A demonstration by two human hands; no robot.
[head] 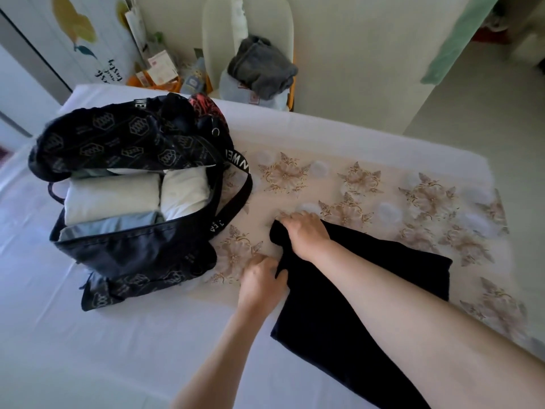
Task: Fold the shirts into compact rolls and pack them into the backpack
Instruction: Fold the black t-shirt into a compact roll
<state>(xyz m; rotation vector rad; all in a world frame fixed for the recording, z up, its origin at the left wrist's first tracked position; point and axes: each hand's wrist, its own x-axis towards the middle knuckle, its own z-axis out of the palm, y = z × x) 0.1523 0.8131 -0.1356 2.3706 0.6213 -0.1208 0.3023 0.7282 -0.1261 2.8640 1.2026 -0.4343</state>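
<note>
Black shirt [324, 335], one, lies flat on a floral cloth [368, 184] on the bed [118, 349], right of the backpack [132, 252] and near it, not touching. The shirt's end nearest the backpack is bunched into the start of a roll. Two hands are on that end: right hand [306, 231] at the far corner, fingers curled down over the bunched edge; left hand [261, 278] at the near corner, thumb and fingers pinching the fabric. One backpack, dark with a hexagon print, stands open at the top, flap thrown back. Inside I count three rolls: two white rolls [109, 199] side by side, one pale blue roll [118, 225] in front of them; a sliver of something more behind, can't tell what. One strap [236, 202] with white lettering trails onto the cloth. Beyond the bed, one pale chair [224, 31] holds one grey garment [262, 72].
</note>
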